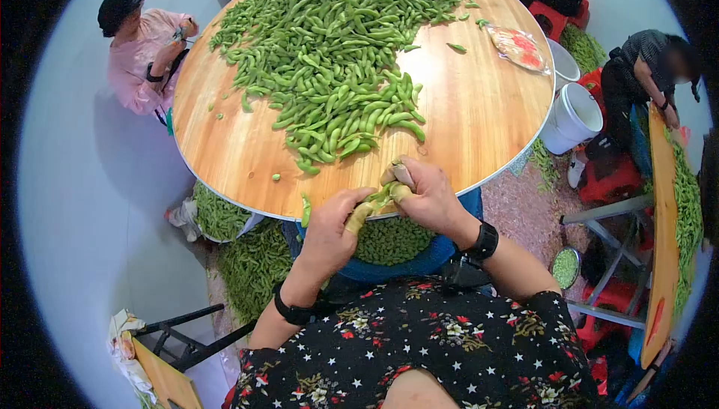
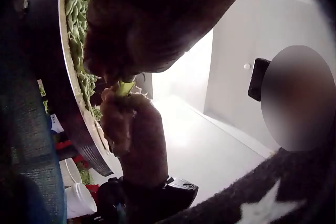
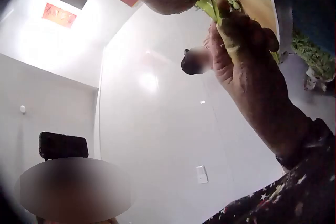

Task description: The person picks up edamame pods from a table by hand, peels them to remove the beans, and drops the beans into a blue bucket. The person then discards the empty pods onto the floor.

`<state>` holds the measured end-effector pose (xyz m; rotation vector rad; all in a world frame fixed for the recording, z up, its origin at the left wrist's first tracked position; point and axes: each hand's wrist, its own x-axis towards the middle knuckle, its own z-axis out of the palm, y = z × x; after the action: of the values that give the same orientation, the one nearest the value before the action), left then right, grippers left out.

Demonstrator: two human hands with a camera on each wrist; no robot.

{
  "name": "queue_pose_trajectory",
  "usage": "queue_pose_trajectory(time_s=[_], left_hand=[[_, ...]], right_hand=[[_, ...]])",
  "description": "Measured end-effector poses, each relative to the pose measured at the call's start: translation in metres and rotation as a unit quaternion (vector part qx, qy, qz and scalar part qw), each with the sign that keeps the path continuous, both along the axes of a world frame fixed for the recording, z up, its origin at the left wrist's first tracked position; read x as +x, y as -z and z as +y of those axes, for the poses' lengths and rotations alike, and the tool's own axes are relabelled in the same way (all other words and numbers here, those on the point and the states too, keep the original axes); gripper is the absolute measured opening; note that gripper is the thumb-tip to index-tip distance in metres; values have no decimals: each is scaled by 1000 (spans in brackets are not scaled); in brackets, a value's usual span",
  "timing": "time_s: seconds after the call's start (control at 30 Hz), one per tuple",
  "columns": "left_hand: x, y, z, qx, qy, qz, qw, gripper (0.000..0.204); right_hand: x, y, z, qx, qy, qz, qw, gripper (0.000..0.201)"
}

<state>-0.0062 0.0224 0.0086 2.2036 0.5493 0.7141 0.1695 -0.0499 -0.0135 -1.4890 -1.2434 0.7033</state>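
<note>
My left hand (image 1: 329,223) and right hand (image 1: 433,198) meet over the near edge of the round wooden table (image 1: 479,128). Between them they pinch a green soybean pod (image 1: 381,198), mostly covered by the fingers. In the right wrist view, a pale green part of the pod (image 3: 211,7) sticks out at the left fingertips. Below the hands, a blue-rimmed tub holds shelled green beans (image 1: 393,243). A loose pod (image 1: 305,210) lies at the table edge, just left of my left hand. The big heap of soybean pods (image 1: 329,42) spreads beyond both hands.
A flat plastic package (image 1: 518,48) lies at the table's right. White buckets (image 1: 575,118) stand on the floor beyond it. One person (image 1: 142,49) is at the left, another (image 1: 644,72) works at a second table (image 1: 660,259) on the right. More pods (image 1: 255,267) are piled below left.
</note>
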Motion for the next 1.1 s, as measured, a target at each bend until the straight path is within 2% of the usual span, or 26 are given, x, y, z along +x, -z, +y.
queue_pose_trajectory(time_s=[0.07,0.13,0.17,0.23,0.27,0.33,0.37,0.43,0.47,0.53,0.57,0.63,0.67,0.73,0.77,0.83,0.9,0.97,1.03,1.07,1.1], left_hand=[[-4,1,0,-16,-22,17,999,19],[-6,2,1,-20,-33,31,999,17],[-7,0,0,-20,-33,31,999,17],[-7,-4,-3,-161,-85,26,983,17],[-7,-2,-2,-160,-86,26,983,17],[-4,2,-1,-70,-84,-16,994,16],[-3,1,-3,-72,-82,-16,994,16],[-1,-3,-5,33,-69,-9,997,10],[-1,-3,-5,32,-68,-9,997,10],[-2,-4,-4,138,-32,-5,990,7],[-4,-6,-4,138,-32,-4,990,7],[-9,-14,-5,195,36,86,976,11],[-10,-20,-6,193,37,86,977,11],[-9,-31,-4,270,130,108,948,15],[-9,-31,-1,269,131,108,948,15],[-9,-30,3,307,223,84,921,15],[-12,-28,8,282,229,99,926,15],[-11,-24,10,260,235,113,930,16],[-14,-17,4,30,170,63,983,18],[-14,-14,-1,-13,147,56,988,21],[-13,-13,-3,-11,143,57,988,21]], right_hand=[[-2,1,0,2,0,21,1000,8],[-4,-6,-2,-28,-10,156,987,9],[-6,-12,-5,-28,-10,156,987,9],[-10,-24,-12,-89,4,341,936,15],[-12,-21,-14,-89,4,340,936,15],[-17,-14,-18,-129,-129,360,915,14],[-20,-14,-20,-129,-126,360,915,14],[-28,-14,-18,-93,-105,443,886,13],[-30,-17,-16,-104,-88,452,881,16],[-29,-19,-17,-112,-95,473,869,16],[-28,-19,-17,-121,-101,493,855,16],[-25,-17,-17,-141,-117,492,851,16],[-22,-17,-18,-163,-132,489,847,16],[-17,-21,-19,-180,-161,487,839,16],[-15,-22,-20,-197,-190,484,831,16],[-12,-14,-19,-204,-211,480,827,15],[-11,-12,-20,-211,-233,474,822,15],[-11,-17,-23,-217,-219,412,857,20],[-13,-26,-28,-203,-206,396,872,21],[-14,-29,-29,-189,-194,378,885,21],[-15,-27,-29,-188,-198,378,884,21]])
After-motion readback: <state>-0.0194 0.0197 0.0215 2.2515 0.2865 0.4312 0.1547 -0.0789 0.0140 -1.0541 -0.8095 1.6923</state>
